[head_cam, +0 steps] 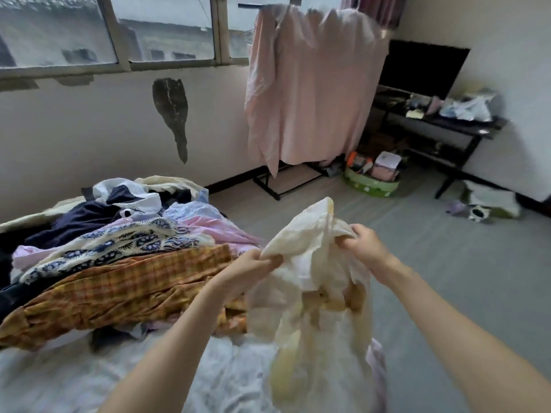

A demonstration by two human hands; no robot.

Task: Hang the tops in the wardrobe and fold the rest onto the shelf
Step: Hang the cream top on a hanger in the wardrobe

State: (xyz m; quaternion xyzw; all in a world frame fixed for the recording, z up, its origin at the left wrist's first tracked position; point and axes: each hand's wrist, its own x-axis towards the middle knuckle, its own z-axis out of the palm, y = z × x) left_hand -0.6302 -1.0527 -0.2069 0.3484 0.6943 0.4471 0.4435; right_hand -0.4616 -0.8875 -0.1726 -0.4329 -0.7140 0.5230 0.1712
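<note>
Both hands are up in front of the person, over the bed [89, 380] edge. The left hand [253, 263] and right hand [362, 242] each pinch the top edge of a cream garment [310, 281], fingers curled tight on the cloth. It hangs down between them, long axis approx. vertical, lower part blurred. I cannot tell if it is a top or sth. else. The pile of clothes [119, 248] lies to the left, nearer the left hand. A pink cover [310, 84] hangs on a rack ahead. A green basket [369, 183] on the floor holds small items, unclear which.
</note>
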